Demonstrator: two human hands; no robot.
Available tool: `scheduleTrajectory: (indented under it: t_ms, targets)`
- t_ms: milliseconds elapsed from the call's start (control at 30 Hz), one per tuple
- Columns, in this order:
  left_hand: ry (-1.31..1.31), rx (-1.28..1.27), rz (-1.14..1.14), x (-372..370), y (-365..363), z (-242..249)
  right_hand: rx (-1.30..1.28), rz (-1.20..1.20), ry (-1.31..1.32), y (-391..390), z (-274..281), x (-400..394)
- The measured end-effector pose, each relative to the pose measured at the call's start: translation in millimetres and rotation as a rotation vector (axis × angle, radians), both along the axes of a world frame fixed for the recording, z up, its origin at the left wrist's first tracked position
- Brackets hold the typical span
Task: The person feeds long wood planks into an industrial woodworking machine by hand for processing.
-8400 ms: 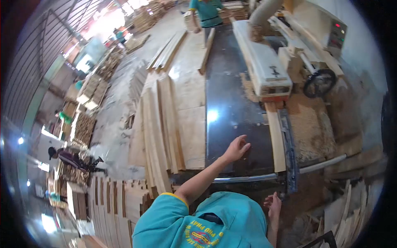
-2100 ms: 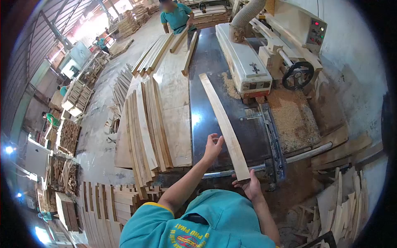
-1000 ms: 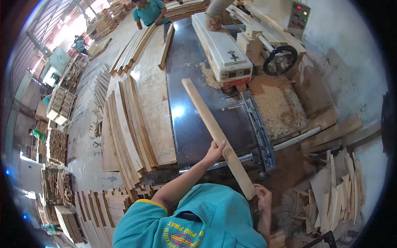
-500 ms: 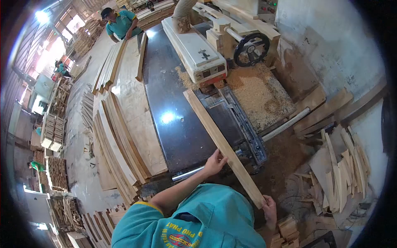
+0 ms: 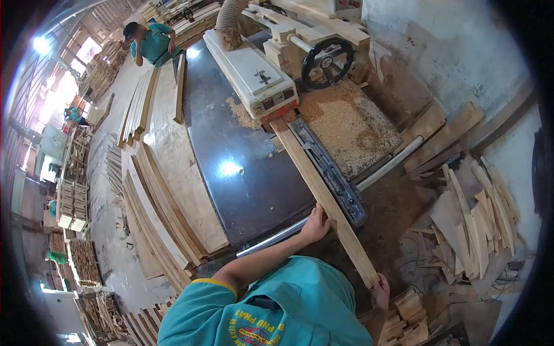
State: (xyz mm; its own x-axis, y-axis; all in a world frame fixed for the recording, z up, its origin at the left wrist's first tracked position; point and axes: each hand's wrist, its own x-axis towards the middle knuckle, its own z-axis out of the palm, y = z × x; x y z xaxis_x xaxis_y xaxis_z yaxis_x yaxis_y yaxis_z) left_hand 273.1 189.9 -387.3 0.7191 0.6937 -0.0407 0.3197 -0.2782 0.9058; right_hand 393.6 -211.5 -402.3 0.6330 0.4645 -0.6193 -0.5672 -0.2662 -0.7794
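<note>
A long wooden board (image 5: pixel 320 190) lies slantwise over the dark metal machine table (image 5: pixel 236 196). Its far end meets the front of the white machine housing (image 5: pixel 251 75), beside the metal guide rail (image 5: pixel 329 167). My left hand (image 5: pixel 316 225) grips the board's left edge around the middle of its length, fingers closed on it. At the near end, my right hand (image 5: pixel 380 291) holds the board from the right, with part of the fingers hidden beneath it.
Several boards (image 5: pixel 164 205) lie left of the table. A black handwheel (image 5: pixel 327 63) and sawdust (image 5: pixel 352 127) are beyond the rail. Offcuts (image 5: pixel 479 225) lean at the right. A co-worker (image 5: pixel 154 43) stands at the table's far end.
The board has shifted sideways against the guide rail, and its far end now reaches the housing. Both hands moved with it. The co-worker has raised a hand to the head.
</note>
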Motion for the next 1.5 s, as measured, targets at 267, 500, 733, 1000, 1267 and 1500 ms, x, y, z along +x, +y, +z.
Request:
scheduleTrajectory:
  t_ms: [267, 500, 733, 1000, 1267, 1500]
  targets:
    - [0.177, 0.046, 0.079, 21.5, 6.4, -9.3, 0.072, -0.046, 0.123, 16.7, 12.0, 6.3]
    - [0.387, 0.141, 0.17, 35.8, 53.8, 5.5, 0.019, 0.115, 0.057, 63.9, 2.2, 15.9]
    - [0.431, 0.171, 0.195, 35.0, 117.6, 6.3, 0.014, 0.226, -0.166, 110.4, -53.3, 18.5]
    - [0.395, 0.231, 0.233, 33.4, 185.6, -4.7, -0.16, 0.466, 0.0, 189.9, -14.6, 12.1]
    - [0.409, 0.188, 0.235, 28.3, 269.5, -28.7, -0.126, 0.512, 0.014, 263.8, 16.0, 2.0]
    - [0.235, 0.081, 0.303, 10.5, 318.8, 5.8, -0.055, 0.556, -0.096, 277.6, 21.2, -17.8]
